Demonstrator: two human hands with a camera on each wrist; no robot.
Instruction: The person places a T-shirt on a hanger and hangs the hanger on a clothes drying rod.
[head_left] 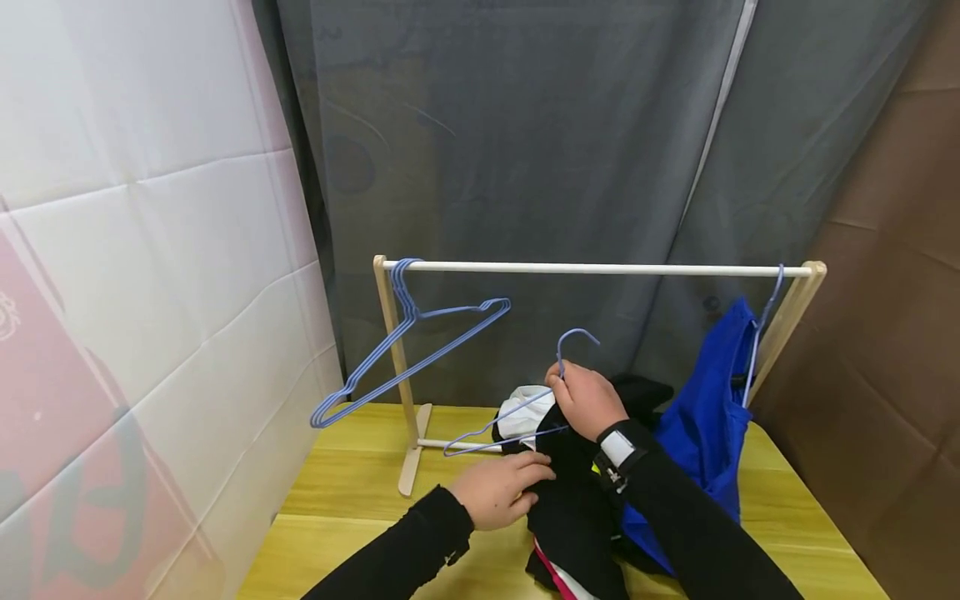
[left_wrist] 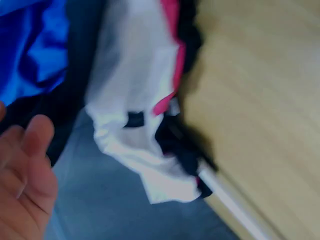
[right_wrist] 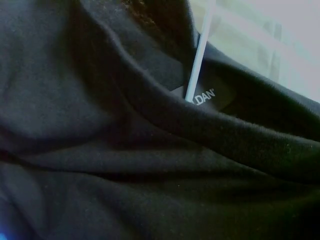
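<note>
My right hand (head_left: 588,402) grips a blue wire hanger (head_left: 561,358) just below its hook. One end of the hanger reaches out to the left, while the other end is hidden in a black top (head_left: 573,517) with white and pink panels. The right wrist view shows the hanger's wire (right_wrist: 199,62) passing into the neck opening beside the collar (right_wrist: 165,112), where a printed label sits. Left of the top, my left hand (head_left: 506,490) has its fingers loosely bent, fingertips at the black cloth. White and pink panels (left_wrist: 132,65) fill the left wrist view's middle, beside the hand.
A rack with a white rail (head_left: 600,269) and wooden legs stands on the wooden table (head_left: 337,517). Several blue hangers (head_left: 405,325) hang at its left end. A blue garment (head_left: 708,400) hangs at the right end. Grey cloth (head_left: 510,150) covers the back.
</note>
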